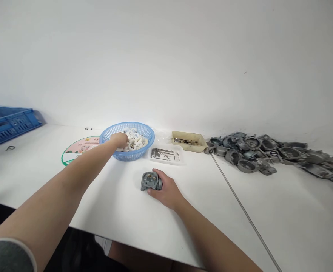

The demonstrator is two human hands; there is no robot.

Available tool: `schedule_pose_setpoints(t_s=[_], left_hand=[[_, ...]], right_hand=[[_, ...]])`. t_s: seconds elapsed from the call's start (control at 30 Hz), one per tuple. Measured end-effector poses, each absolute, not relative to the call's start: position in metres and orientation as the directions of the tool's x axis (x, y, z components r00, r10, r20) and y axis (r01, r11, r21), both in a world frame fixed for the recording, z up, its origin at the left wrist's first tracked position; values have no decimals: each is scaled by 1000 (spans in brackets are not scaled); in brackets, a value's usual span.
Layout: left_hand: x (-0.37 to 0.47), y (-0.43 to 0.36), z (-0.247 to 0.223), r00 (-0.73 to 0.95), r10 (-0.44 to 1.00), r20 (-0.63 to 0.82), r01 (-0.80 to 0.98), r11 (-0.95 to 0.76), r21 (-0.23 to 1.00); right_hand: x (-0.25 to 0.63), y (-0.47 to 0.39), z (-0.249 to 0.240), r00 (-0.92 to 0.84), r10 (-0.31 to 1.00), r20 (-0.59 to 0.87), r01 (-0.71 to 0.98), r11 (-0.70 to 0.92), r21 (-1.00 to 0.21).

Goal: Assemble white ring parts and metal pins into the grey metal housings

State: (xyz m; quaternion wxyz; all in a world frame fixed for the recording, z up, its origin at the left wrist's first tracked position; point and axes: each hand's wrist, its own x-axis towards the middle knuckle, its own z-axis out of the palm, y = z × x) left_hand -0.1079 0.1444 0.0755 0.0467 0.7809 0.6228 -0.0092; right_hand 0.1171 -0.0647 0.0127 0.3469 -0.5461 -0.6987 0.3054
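Observation:
My right hand [168, 189] grips a grey metal carburetor body [150, 180] on the white table, thumb in front and fingers behind it. Small brass parts show in its upward-facing hollow. My left hand [120, 140] reaches down into a round blue plastic basket [127, 155] of white ring-shaped parts [135, 142], which look like carburetor floats. Its fingertips are hidden among them, so what they hold does not show. Just right of the basket, nearest to both hands, lies a clear shallow tray [166, 155] with thin metal pins.
A cream bin [189, 141] with small metal pieces stands behind the tray. Grey metal castings [248, 149] are heaped at the right, near a long thin rod [244, 209]. At the left are a pink round fan [80, 147] and a blue crate [16, 122]. A white wall rises behind.

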Motion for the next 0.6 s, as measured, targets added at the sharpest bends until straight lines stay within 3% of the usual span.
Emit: schedule_pose_setpoints(t_s=[0.3,0.47,0.5,0.6], left_hand=[[-110,127,100,-31,969,245,875,-92,475],[-92,71,108,-12,935,353,661,-257,704],[-88,54,103,5,920,393,528,-336,780],[-75,7,76,70,874,480,321,-475,819]], right_hand=[[116,-65,13,-142,980,139,544,195,-816],[115,-65,12,-139,980,146,533,198,-822],[115,-65,12,-139,978,154,533,205,-821],[114,-66,13,-133,976,172,541,217,-813]])
